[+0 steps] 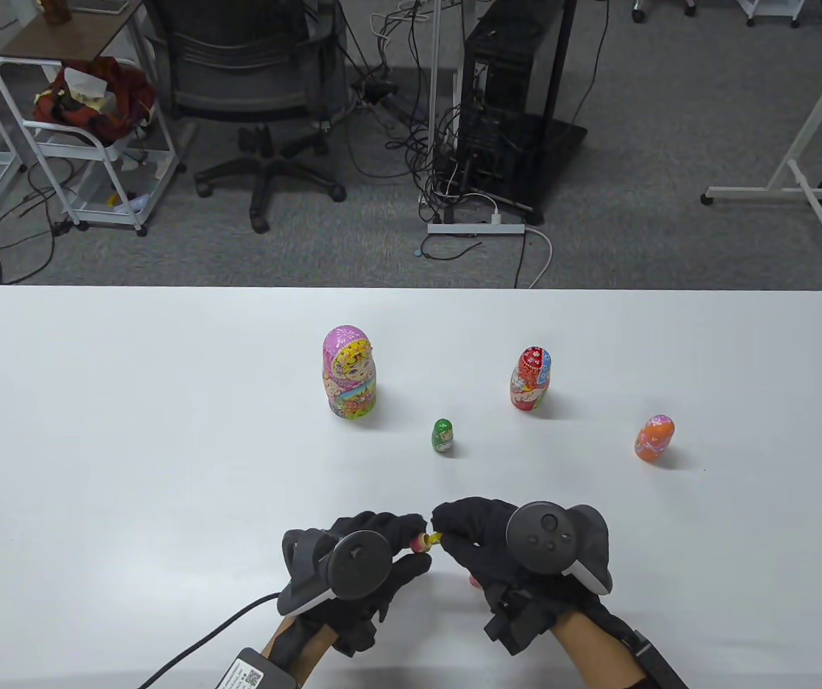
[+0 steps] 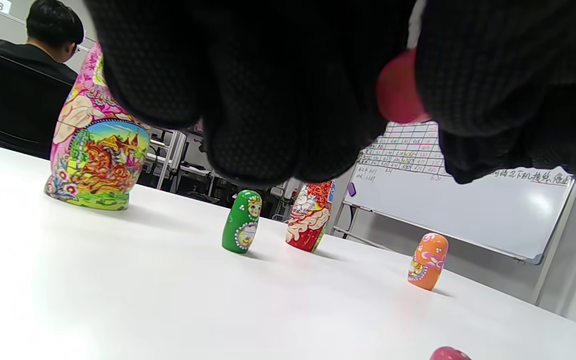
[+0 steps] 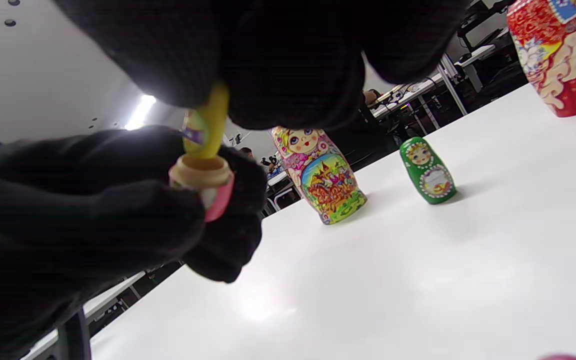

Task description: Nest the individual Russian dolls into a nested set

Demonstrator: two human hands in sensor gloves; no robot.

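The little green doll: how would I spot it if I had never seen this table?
Start at the white table, where four painted wooden dolls stand upright. The small green doll stands between the tall pink doll and the red doll, nearer the hands. It is the smallest standing and the only green one.

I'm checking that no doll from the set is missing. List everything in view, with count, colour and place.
Large doll: 1, pink, table centre-left.
Red doll: 1, red, centre-right.
Green doll: 1, green, between those two, nearer.
Orange doll: 1, orange, far right.
Pink doll base: 1, open, in left grip.
Yellow doll: 1, tiny, at the base's mouth, in right grip.
Pink piece: 1, under the right hand.
Table: 1, white.
Left hand: black glove.
Right hand: black glove.
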